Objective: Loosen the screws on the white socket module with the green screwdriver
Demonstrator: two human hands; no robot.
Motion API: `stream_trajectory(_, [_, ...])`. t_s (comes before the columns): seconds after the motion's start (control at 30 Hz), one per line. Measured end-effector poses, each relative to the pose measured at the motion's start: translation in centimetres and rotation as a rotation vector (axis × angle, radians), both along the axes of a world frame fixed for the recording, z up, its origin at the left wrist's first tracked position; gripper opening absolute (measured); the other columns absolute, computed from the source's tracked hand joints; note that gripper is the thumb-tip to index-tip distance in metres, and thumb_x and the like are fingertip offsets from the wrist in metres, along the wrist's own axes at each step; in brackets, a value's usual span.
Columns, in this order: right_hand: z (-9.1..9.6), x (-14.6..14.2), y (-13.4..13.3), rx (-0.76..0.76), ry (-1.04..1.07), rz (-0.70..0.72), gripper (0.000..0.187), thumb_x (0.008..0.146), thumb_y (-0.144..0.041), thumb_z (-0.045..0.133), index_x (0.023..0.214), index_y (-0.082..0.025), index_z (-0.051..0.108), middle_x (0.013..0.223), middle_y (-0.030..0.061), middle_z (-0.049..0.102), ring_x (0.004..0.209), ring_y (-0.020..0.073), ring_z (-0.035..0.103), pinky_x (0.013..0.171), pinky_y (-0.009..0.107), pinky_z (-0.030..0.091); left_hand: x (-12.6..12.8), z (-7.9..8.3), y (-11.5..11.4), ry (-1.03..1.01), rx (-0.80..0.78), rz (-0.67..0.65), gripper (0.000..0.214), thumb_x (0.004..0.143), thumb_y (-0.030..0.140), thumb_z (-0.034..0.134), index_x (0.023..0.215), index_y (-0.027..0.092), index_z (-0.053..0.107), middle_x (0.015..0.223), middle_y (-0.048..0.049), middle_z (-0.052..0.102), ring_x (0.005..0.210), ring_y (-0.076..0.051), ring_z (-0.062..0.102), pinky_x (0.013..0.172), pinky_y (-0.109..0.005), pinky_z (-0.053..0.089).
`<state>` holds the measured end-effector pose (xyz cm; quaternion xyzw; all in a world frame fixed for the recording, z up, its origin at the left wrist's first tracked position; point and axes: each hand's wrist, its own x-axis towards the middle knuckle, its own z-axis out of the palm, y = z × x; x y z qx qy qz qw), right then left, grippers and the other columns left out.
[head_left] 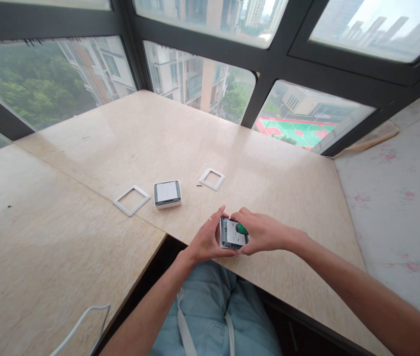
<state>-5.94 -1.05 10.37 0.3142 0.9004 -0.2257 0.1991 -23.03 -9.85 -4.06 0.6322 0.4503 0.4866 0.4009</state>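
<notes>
Right now both hands meet over the near edge of the counter (pixel 254 163), just above the person's lap. The socket module (pixel 232 233) sits between them, face up toward the camera, lifted off or barely at the counter edge; cannot tell if it touches.

Left hand (pixel 207 242): curled around the module's left side, thumb up along its top-left corner, fingers underneath. Closed on it as a clamp.

Right hand (pixel 264 232): wrapped over the module's right edge, fingers folded tight. A green object (pixel 242 229), probably a tool handle, shows just between right palm and module. The right hand seems to grip it and press it against the module's upper right. Tip is hidden, so the contact point is unclear.

Key relation: module is centred between the hands, roughly square, so no real long axis. The green object comes in from the right, pointing left into the module. Both hands are equally near. Left steadies, right works.

Forearms converge from low left and low right, wrists roughly straight.

Elsewhere on the counter, well apart from the hands: a second module (pixel 167 193) lying flat, a large white frame (pixel 131 200) just left of it, a smaller white frame (pixel 212 179) to its right, and a tiny dark bit (pixel 198 186) just beside that frame. A white cable (pixel 80 324) lies at lower left.
</notes>
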Motion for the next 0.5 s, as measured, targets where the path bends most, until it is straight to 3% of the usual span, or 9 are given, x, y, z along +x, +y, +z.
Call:
stream_trajectory(0.23, [0.51, -0.14, -0.33, 0.021, -0.039, 0.029, 0.06, 0.073, -0.034, 0.073, 0.125, -0.012, 0.055, 0.114, 0.0144, 0.058, 0.086, 0.0271, 0.065, 0.062, 0.033, 0.042, 0.01, 0.01, -0.06, -0.021, -0.004, -0.005, 0.127, 0.062, 0.05, 0.094, 0.162, 0.028, 0.019, 0.142, -0.0137, 0.052, 0.128, -0.034, 0.055, 0.113, -0.051, 0.041])
stream_trajectory(0.5, [0.96, -0.18, -0.63, 0.091, -0.084, 0.083, 0.05, 0.075, -0.034, 0.073, 0.118, -0.013, 0.059, 0.113, 0.0134, 0.062, 0.089, 0.0274, 0.067, 0.063, 0.032, 0.042, -0.01, -0.1, 0.0, -0.01, 0.009, -0.018, 0.128, 0.061, 0.05, 0.094, 0.161, 0.028, 0.018, 0.142, -0.0139, 0.052, 0.127, -0.034, 0.055, 0.113, -0.052, 0.041])
